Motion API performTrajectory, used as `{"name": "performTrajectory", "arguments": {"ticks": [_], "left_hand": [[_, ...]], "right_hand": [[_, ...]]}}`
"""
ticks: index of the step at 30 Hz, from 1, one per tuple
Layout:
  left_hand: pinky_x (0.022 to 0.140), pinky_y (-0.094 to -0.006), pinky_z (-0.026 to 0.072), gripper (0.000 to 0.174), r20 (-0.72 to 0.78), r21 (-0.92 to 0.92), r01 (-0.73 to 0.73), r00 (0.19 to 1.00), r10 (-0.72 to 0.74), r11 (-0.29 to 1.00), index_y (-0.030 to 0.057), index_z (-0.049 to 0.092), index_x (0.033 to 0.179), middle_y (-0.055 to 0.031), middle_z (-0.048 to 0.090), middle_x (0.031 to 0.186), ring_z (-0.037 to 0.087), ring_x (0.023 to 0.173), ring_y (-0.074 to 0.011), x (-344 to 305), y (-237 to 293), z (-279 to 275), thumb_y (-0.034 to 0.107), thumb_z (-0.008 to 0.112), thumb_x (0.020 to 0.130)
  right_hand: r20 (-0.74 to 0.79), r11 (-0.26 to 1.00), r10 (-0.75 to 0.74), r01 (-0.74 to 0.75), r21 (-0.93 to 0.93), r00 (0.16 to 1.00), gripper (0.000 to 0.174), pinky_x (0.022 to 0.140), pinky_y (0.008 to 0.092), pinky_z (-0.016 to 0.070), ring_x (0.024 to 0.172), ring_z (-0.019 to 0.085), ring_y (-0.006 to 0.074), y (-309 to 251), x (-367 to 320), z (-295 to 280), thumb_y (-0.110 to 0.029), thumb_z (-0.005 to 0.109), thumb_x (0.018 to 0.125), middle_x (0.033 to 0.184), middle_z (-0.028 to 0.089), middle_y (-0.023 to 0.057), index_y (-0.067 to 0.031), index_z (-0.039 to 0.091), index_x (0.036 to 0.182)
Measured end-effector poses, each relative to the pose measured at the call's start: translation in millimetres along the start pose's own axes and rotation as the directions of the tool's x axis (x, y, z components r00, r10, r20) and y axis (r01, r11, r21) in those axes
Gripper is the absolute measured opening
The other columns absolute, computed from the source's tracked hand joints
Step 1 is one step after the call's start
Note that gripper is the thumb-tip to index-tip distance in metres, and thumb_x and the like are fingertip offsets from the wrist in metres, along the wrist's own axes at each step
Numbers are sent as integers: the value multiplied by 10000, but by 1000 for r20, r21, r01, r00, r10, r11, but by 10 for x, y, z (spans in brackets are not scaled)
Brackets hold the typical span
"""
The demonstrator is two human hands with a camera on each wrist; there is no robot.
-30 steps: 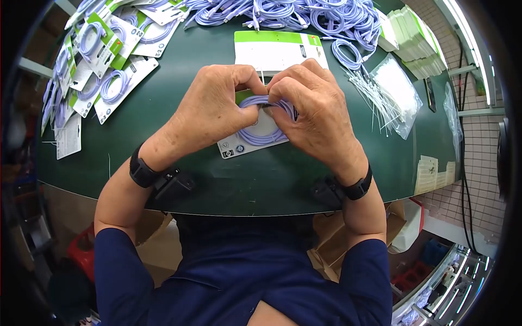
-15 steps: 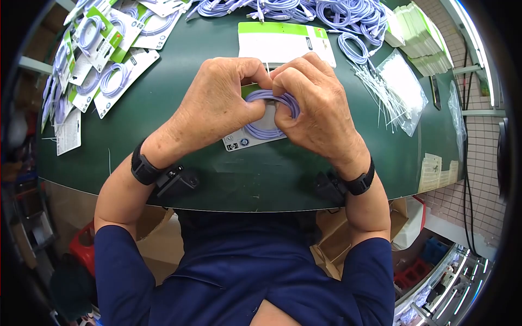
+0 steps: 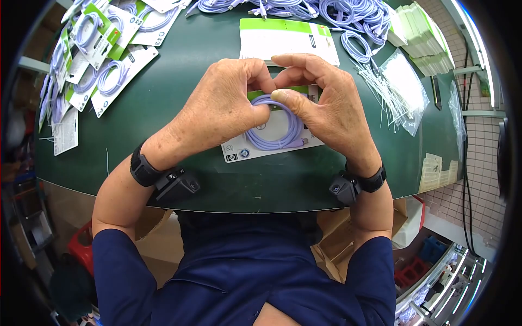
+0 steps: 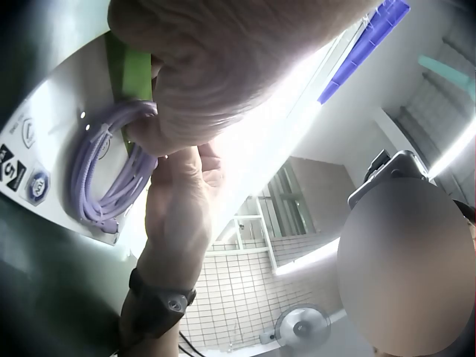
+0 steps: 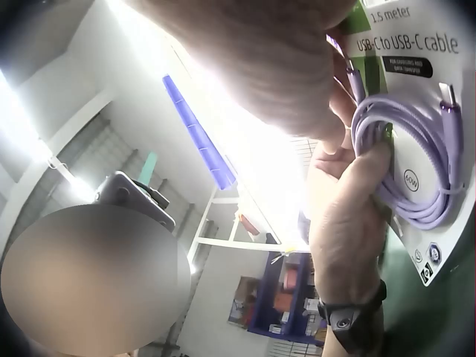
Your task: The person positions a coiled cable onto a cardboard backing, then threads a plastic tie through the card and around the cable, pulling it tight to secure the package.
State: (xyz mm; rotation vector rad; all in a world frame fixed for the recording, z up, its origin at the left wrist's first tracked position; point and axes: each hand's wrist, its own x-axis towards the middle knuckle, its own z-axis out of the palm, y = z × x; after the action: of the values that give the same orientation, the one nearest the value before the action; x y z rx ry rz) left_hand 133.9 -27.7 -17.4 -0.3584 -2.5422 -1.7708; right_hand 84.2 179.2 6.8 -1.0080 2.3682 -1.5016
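A coiled purple cable (image 3: 277, 130) lies on a white card with a green strip (image 3: 261, 151) on the green table. My left hand (image 3: 225, 106) curls over the coil's upper left and pinches it. My right hand (image 3: 323, 100) has its thumb on the top of the coil and its fingers reaching over the card's top edge. In the left wrist view the cable (image 4: 104, 178) sits on the card (image 4: 41, 141) under my left hand (image 4: 223, 59). The right wrist view shows the cable (image 5: 416, 149) on the printed card (image 5: 428, 48), with left-hand fingers (image 5: 364, 171) on the coil.
A second card (image 3: 288, 41) lies just beyond the hands. Loose purple cables (image 3: 326, 8) are piled at the back. Several packed cards (image 3: 103, 54) lie fanned out at the left. A bag of white ties (image 3: 402, 89) and card stacks (image 3: 424, 41) sit right. The table's edge (image 3: 244, 204) runs near my body.
My right hand has loosened and shifted right, uncovering the coil and more of the card. The coil now lies flatter on the card. The left hand stays on the coil.
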Motion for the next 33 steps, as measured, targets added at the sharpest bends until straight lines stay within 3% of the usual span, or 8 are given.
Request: {"name": "performTrajectory", "arguments": {"ticks": [8,13,20,25,28,33], "left_hand": [[687,-356,547,144,10,-3,46,999,-46,999,-43,652,848,-144,696,790,652,714,-204,15,36,26,13,702,726],[694,-360,548,134,-16,24,2,1000,-1,1000,-37,649,840,-152,698,784,666,718,-220,-17,28,71,9,710,730],[717,-356,552,129,-11,28,-1,1000,2,1000,-29,645,841,-152,700,799,682,748,-229,-5,44,79,-5,712,733],[726,-351,552,135,-3,4,6,1000,-6,1000,-30,635,841,-146,692,804,677,767,-217,-6,0,102,-7,713,732],[727,-348,552,136,8,-13,22,1000,-22,1000,-29,631,840,-139,690,804,670,769,-207,4,-9,101,-5,714,735],[731,-342,554,138,2,-24,50,999,-50,998,-28,623,839,-122,681,798,650,764,-186,5,-10,97,1,719,745]], "right_hand": [[0,995,-8,8,-104,1000,280,834,299,587,894,734,157,-7,42,39,-126,809,894,961,773,98,37,738,1110],[-38,997,32,-35,-66,999,236,847,303,595,891,731,147,-54,36,29,-109,798,897,954,772,96,45,738,1065],[79,995,74,-78,60,994,214,795,290,587,830,704,127,-14,18,-54,-101,792,896,929,771,94,41,746,1049],[76,992,128,-128,-10,989,183,789,295,588,808,704,138,-37,18,-64,-95,789,895,898,762,97,37,745,1013],[24,989,53,-49,-136,998,157,803,309,595,816,715,152,-7,19,-27,-88,781,898,878,752,99,32,727,984],[34,996,2,1,-86,999,143,790,314,594,804,712,159,13,3,13,-79,780,899,867,745,92,25,707,964]]}}
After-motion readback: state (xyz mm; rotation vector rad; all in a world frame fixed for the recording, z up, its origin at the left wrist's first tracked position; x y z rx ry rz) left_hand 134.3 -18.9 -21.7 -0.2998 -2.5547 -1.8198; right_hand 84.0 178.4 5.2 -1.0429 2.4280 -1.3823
